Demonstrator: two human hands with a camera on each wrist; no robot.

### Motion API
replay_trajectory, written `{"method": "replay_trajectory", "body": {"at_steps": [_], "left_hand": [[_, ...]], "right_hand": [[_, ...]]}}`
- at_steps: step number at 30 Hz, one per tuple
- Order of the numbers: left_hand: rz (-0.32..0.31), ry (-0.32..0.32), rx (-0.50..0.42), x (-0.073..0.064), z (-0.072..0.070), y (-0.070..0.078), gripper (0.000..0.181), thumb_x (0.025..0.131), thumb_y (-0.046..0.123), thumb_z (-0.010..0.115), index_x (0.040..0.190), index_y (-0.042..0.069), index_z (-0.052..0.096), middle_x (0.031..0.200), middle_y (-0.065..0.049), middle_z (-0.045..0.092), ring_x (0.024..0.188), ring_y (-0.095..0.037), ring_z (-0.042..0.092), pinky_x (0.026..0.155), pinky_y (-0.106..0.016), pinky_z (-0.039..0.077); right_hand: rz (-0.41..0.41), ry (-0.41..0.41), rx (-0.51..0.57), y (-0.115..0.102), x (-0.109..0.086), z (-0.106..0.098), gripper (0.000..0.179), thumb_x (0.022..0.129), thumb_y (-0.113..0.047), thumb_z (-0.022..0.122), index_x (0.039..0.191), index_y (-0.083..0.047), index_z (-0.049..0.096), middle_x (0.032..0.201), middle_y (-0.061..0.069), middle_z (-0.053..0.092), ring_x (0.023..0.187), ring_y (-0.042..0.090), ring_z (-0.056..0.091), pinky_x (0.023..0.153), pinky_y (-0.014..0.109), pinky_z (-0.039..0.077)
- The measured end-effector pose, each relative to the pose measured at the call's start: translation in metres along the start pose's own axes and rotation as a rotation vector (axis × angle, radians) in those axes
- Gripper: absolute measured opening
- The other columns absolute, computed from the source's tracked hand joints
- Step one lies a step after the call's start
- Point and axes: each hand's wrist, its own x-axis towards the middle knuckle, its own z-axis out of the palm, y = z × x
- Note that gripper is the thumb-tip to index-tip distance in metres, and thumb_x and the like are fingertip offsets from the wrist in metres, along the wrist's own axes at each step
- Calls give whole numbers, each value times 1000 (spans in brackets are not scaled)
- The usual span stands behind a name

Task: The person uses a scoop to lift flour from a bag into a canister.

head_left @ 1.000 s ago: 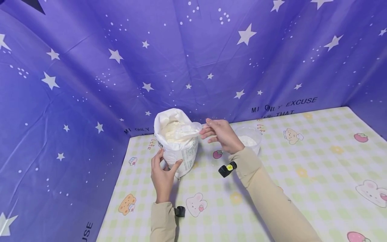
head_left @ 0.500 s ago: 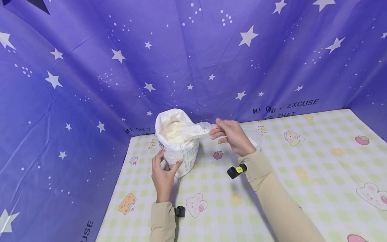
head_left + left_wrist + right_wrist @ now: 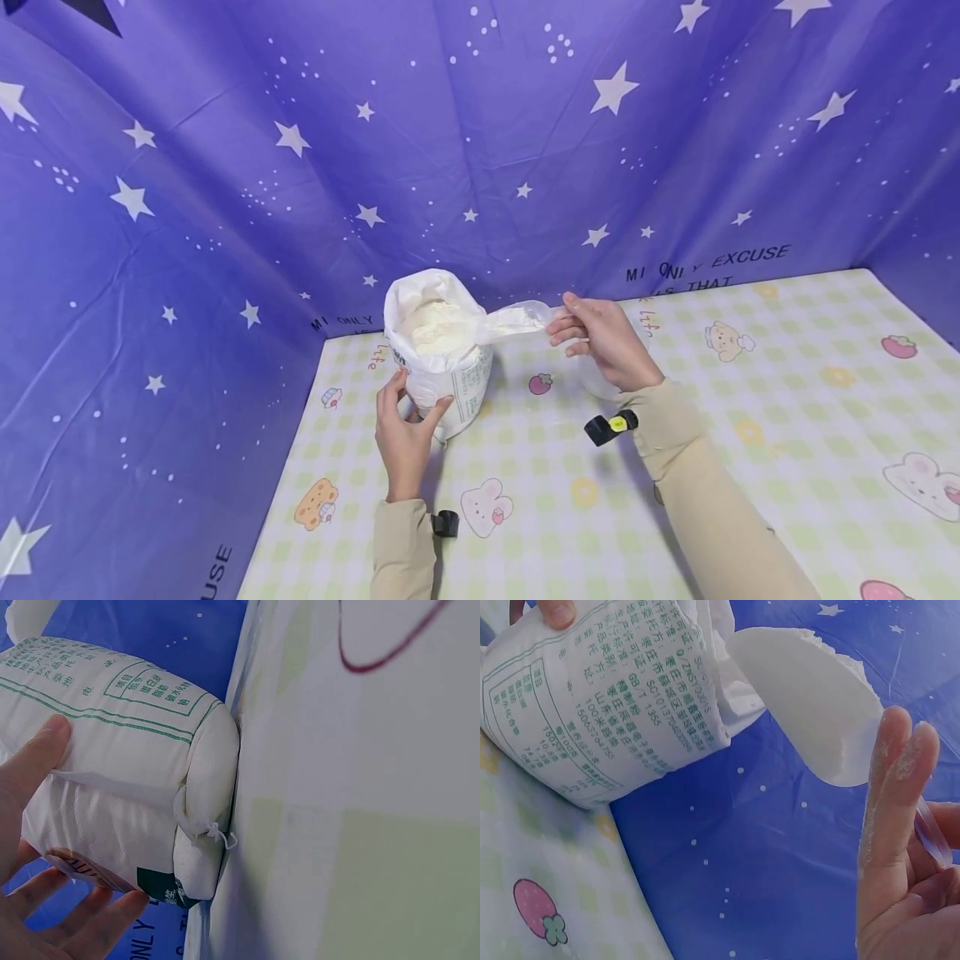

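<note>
An open white bag of flour with green print stands upright near the back of the table, pale flour showing in its rolled-back mouth. Low on its near side, my left hand grips it, thumb on one side and fingers on the other. My right hand pinches the handle of a clear plastic scoop between thumb and fingers. Heaped with flour, the scoop is level beside the bag's mouth, its tip at the rim. White dust coats the right fingers. Behind this hand, a clear bowl is mostly hidden.
A green-checked tablecloth with cartoon prints covers the table. Directly behind the table's far edge hangs a purple-blue star curtain, which also runs along the left side.
My right hand has drawn the flour-filled scoop rightward out of the bag's mouth, over the bowl's near side. The left hand and the bag have stayed in place.
</note>
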Motion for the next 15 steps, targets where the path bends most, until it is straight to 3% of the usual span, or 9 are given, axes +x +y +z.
{"method": "replay_trajectory", "body": {"at_steps": [15], "left_hand": [[-8, -3, -2, 0, 0, 1, 74, 73, 37, 88, 136, 14, 55, 142, -2, 52, 121, -27, 59, 93, -37, 60]], "right_hand": [[3, 33, 54, -1, -10, -25, 43, 103, -37, 51, 111, 4, 57, 80, -3, 72, 69, 7, 68, 54, 18, 57]]}}
